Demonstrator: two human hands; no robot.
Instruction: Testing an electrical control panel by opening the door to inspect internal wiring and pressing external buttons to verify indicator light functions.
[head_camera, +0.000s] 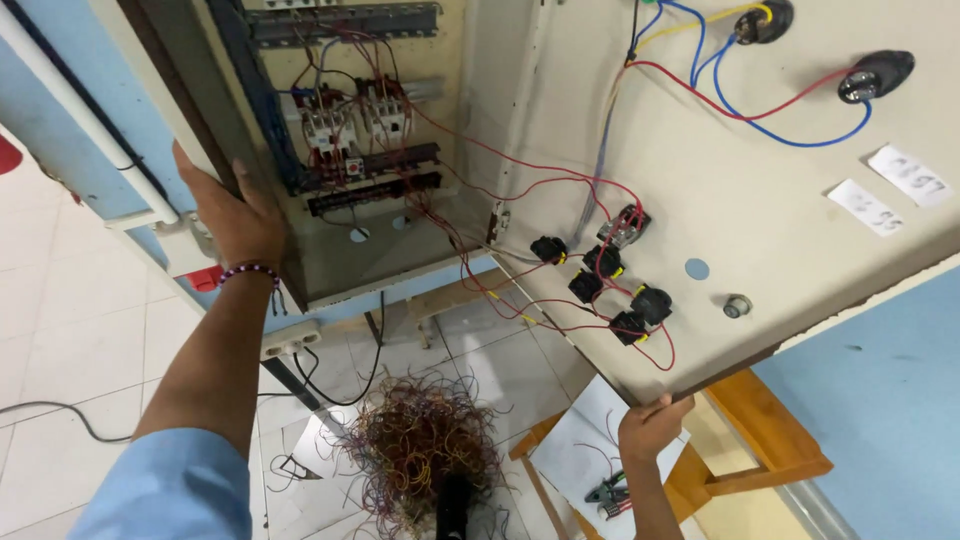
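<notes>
Head view: we look down and across at a wall-mounted electrical cabinet (340, 260), beige and swung wide, with its door (760, 200) hanging open toward us on the right. We judge the wiring work as partly done: inside the cabinet, two white contactors (345, 120) sit on a rail above dark terminal strips (370, 175), and red wires (540, 180) already run from them across the hinge to the black switch backs (610, 285) on the door. Blue, red and yellow leads reach two black lamp holders (875, 75) near the door's upper edge. One round blue-looking hole (697, 268) in the door is unfilled and a small metal fitting (737, 305) sits beside it, so some mounting seems left.

Our left hand (235, 215) presses flat against the cabinet's left wall, fingers spread over the edge, gripping the frame. Our right hand (655, 420) holds the door's bottom corner from below, fingers curled around its edge.

On the tiled floor (60, 330) below lies a tangled heap of wire offcuts (425, 450), and beside it a white sheet of paper (585, 450) with pliers (605, 492) on a wooden stand (770, 440).

Two small white paper labels (890, 190), rectangular with handwriting, are stuck on the door at the right, below the lamp holders.
</notes>
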